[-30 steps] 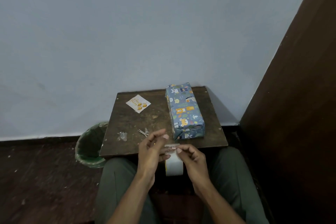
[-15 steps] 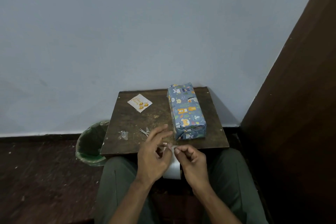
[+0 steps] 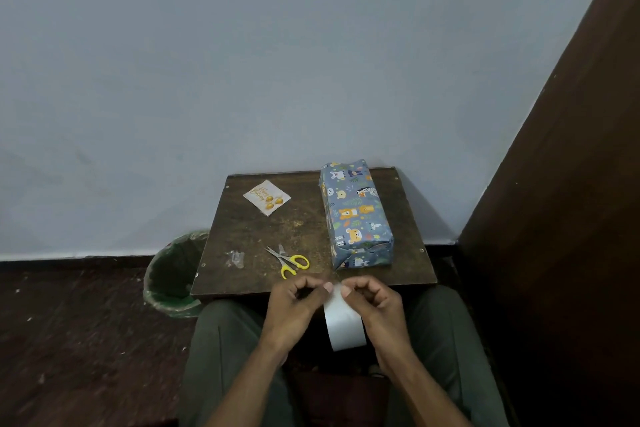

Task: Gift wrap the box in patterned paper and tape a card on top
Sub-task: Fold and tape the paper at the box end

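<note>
Both hands (image 3: 341, 305) pinch the tape roll (image 3: 344, 324); card (image 3: 267, 198) lies beyond the scissors (image 3: 289, 260), nearer the left hand.

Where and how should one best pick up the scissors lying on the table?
Grip the scissors by the yellow handle loops, coming from the near edge of the table. They lie flat, loops toward the person, blades pointing away to the far left, so fingers meet handles, not points.
</note>
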